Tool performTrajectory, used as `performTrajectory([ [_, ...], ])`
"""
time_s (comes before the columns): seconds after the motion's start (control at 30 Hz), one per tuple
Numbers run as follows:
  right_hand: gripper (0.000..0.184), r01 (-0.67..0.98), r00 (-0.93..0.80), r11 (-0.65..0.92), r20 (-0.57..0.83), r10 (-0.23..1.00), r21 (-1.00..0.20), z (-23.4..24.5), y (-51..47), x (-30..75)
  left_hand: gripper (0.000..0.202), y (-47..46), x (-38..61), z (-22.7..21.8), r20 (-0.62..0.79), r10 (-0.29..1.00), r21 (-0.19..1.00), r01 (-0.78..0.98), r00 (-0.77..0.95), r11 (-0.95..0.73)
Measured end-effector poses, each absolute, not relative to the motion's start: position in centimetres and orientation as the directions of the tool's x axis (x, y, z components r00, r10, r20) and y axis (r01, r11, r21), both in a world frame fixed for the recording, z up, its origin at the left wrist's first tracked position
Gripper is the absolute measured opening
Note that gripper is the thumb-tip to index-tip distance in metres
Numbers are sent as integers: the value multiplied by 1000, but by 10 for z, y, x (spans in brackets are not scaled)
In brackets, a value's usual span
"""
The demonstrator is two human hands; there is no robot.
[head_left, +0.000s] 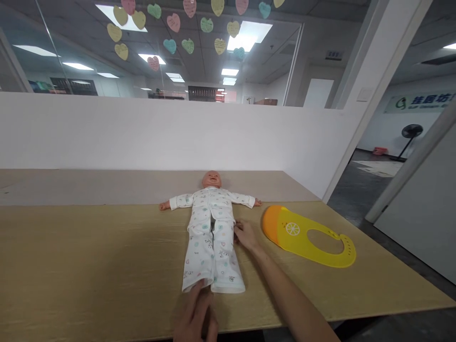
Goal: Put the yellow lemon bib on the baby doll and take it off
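a baby doll (213, 223) lies flat on its back along the middle of the wooden table (89, 266), with its head towards the white partition wall (107, 133), its arms out to both sides and its legs pointing at the person. it wears white printed pyjamas whose trouser legs run long and end in loose cuffs near the table's near edge. the left hand (195, 316) comes up from that edge, lying open with the fingers stretched forward, and the fingertips touch the cuff of the doll's trouser leg on the left as seen from here. it is not closed on anything. the right hand (245, 235) reaches in on a bare forearm and sits against the doll's hip on the right side as seen from here. its fingers are bent onto the pyjama cloth, and i cannot tell whether they pinch the fabric or only rest on it. just beyond that hand, flat on the table and clear of the doll, is a yellow bib (306, 235) with an orange pocket end and a lemon slice printed on it. paper hearts (173, 23) are stuck on the glass above the wall, and a standing fan (409, 135) is far off to the right.
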State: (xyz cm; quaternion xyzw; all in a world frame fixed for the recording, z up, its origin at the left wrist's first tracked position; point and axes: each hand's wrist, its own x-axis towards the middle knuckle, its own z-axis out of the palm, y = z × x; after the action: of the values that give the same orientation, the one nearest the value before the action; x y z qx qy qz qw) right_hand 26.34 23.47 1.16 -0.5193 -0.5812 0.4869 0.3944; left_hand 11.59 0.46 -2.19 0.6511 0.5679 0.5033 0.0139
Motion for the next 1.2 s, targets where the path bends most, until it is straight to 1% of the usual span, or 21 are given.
performTrajectory([
  [0.07,22,215,-153,-13,-47,987,-977,11,236,264,30,12,112,-23,683,730,380,848,11,-368],
  [0.13,22,213,-162,-13,-49,986,-977,10,236,264,32,17,109,-23,687,719,236,902,109,-362],
  [0.2,23,210,-175,-10,-48,983,-978,10,236,265,34,20,106,-22,686,716,181,923,129,-340],
  [0.3,23,205,-189,6,-34,981,-979,9,237,265,36,24,103,-18,682,721,172,931,123,-322],
  [0.33,23,206,-192,10,-30,981,-978,9,237,265,38,25,102,-17,695,708,152,936,127,-317],
  [0.4,23,216,-196,13,-30,980,-976,8,238,265,39,29,100,-17,739,653,73,945,164,-319],
  [0.47,22,227,-195,9,-37,980,-974,7,238,265,36,34,99,-16,762,612,-1,945,212,-326],
  [0.53,22,231,-193,3,-42,980,-973,7,239,265,29,39,100,-15,731,643,-16,948,228,-318],
  [0.6,25,234,-194,-1,-47,980,-972,6,240,265,26,44,102,-11,663,720,7,960,204,-279],
  [0.7,27,241,-201,4,-46,978,-971,6,240,265,29,49,105,-5,532,831,31,977,162,-210],
  [0.77,27,239,-202,10,-39,979,-971,6,239,265,27,51,104,-3,483,856,-1,978,185,-211],
  [0.83,26,234,-199,10,-38,979,-972,7,239,265,21,52,100,-5,501,831,-67,968,242,-241],
  [0.93,25,237,-204,0,-50,978,-971,9,237,265,15,53,91,-15,609,730,-172,950,311,-261],
  [1.03,25,240,-201,-7,-56,978,-971,10,236,265,26,54,86,-25,707,609,-241,932,361,-272],
  [1.07,25,238,-200,-9,-58,978,-971,11,236,265,28,53,87,-26,718,598,-231,933,356,-277],
  [1.1,26,235,-202,-11,-60,978,-972,10,236,265,26,53,88,-27,717,613,-196,940,332,-279],
  [1.2,27,226,-212,0,-50,976,-974,9,236,265,12,53,96,-24,665,715,-31,966,213,-258],
])
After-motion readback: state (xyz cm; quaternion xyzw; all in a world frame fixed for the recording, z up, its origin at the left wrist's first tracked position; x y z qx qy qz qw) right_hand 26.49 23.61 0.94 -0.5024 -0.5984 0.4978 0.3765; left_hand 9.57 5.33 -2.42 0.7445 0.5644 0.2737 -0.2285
